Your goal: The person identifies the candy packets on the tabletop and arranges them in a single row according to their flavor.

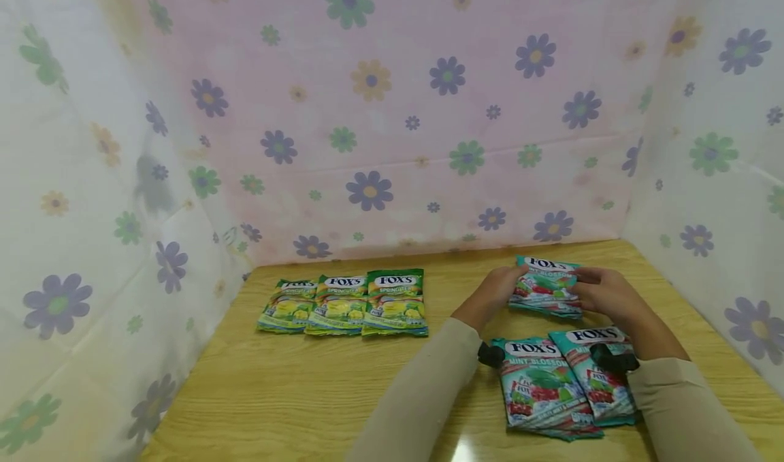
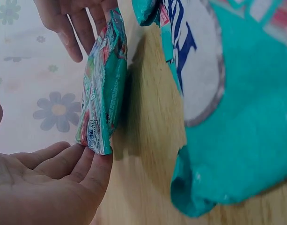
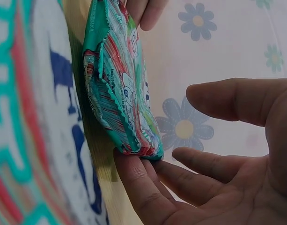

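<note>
A teal Fox's Mint Blossom candy packet [image 1: 547,288] lies at the back right of the table, with a hand at each side. My left hand [image 1: 499,289] touches its left edge; in the left wrist view the extended fingertips [image 2: 99,161] meet the packet's end. On the opposite edge is my right hand [image 1: 606,299], its fingers [image 3: 143,180] reaching under the end and its thumb apart from the wrapper. Below the forearms lie more Mint Blossom packets, one in front [image 1: 545,387] and another [image 1: 603,373] overlapping it on the right.
Three green-and-yellow Fox's Spring Tea packets [image 1: 395,305] lie in an overlapping row at the back left of the wooden table [image 1: 294,394]. Flower-print cloth [image 1: 404,142] hangs behind the table and along both sides. Dark straps [image 1: 490,354] sit at the wrists.
</note>
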Motion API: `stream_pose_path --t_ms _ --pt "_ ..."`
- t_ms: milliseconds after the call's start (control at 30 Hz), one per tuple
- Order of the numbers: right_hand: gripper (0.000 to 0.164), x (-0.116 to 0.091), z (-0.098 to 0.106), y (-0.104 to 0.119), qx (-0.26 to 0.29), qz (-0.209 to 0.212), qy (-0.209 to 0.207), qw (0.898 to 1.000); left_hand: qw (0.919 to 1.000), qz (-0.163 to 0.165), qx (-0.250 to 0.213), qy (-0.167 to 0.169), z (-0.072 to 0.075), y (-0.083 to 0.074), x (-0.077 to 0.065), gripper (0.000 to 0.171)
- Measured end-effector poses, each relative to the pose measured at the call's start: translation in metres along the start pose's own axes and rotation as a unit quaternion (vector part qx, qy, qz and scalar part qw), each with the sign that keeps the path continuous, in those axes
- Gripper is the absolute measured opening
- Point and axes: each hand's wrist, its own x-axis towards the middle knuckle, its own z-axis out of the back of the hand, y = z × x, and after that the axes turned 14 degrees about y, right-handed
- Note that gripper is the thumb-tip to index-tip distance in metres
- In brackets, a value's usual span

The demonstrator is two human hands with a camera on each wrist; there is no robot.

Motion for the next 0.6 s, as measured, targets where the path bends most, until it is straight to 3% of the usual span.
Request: stream_pose_path --t_ms 300,600 --pt "0.076 0.006 -0.008 0.006 -0.010 0.031 -0.006 0.999 0.9998 -0.017 -0.014 0.005 0.013 -0.004 -0.009 0.063" --pt "0.074 0.015 -0.017 0.012 -0.033 0.050 -0.003 0.998 0.9990 -0.035 0.028 0.002 0.025 0.002 -0.023 0.063"
